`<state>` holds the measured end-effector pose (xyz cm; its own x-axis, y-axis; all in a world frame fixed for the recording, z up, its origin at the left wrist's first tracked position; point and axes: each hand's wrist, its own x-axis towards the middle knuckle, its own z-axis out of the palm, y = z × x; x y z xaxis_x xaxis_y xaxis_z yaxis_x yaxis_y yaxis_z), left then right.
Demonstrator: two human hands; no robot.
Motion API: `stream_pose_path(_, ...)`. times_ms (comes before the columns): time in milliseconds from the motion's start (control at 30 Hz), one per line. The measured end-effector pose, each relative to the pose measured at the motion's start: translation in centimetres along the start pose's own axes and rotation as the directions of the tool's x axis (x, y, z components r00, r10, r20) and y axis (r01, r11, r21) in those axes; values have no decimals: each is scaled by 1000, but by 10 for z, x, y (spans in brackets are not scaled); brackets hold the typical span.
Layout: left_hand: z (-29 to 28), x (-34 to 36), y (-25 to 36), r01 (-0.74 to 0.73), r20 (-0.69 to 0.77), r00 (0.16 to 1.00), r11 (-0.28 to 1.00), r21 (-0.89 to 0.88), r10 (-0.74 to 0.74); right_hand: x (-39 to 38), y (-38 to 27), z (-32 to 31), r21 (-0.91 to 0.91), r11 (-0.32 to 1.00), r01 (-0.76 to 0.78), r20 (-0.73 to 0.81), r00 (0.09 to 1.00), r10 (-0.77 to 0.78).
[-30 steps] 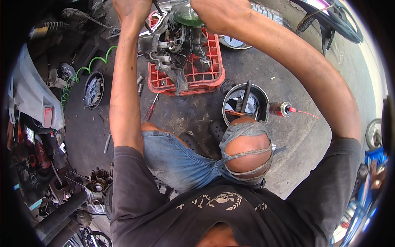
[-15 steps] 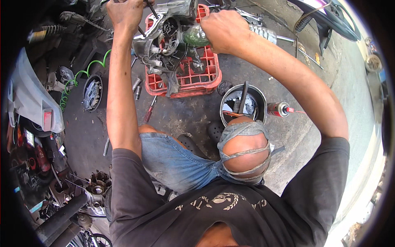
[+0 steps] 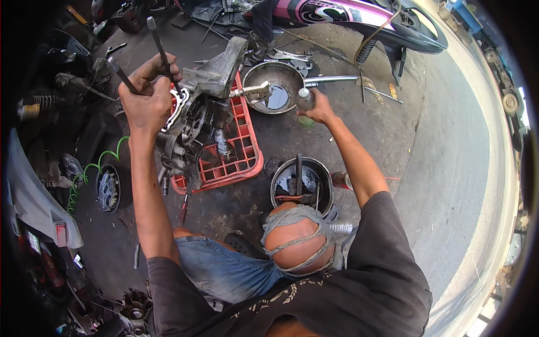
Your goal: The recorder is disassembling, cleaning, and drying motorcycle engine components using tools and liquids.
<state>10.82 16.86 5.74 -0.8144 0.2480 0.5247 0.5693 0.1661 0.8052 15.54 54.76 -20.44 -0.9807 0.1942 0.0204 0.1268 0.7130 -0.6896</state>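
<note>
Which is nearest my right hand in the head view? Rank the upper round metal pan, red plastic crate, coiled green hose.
1. Upper round metal pan, just left of your right hand.
2. Red plastic crate, farther left and lower.
3. Coiled green hose, far left.

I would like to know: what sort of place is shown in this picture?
Most likely a motorbike repair workshop: an opened engine sits on a red crate, a screwdriver lies on the dirty floor, and part of a pink and black motorbike shows at the top.

Bright daylight pales the pavement (image 3: 449, 151) at right; fisheye distortion curves the edges.
</note>
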Motion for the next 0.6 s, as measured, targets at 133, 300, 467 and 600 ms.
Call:
stream_pose_path(133,-21,8,-21,12,26,1000,985,-171,-8,-5,33,14,-65,997,-41,6,999,41)
stream_pose_path(300,-49,10,-48,62,-36,997,972,-227,-72,-3,31,14,-76,996,56,212,977,-38)
stream_pose_path(467,-76,5,-86,112,-56,988,916,-385,-145,20,17,-3,-171,980,99,515,857,3)
stream_pose_path(600,-96,0,-98,154,24,987,889,-431,-160,36,1,-21,-247,959,137,646,761,58)
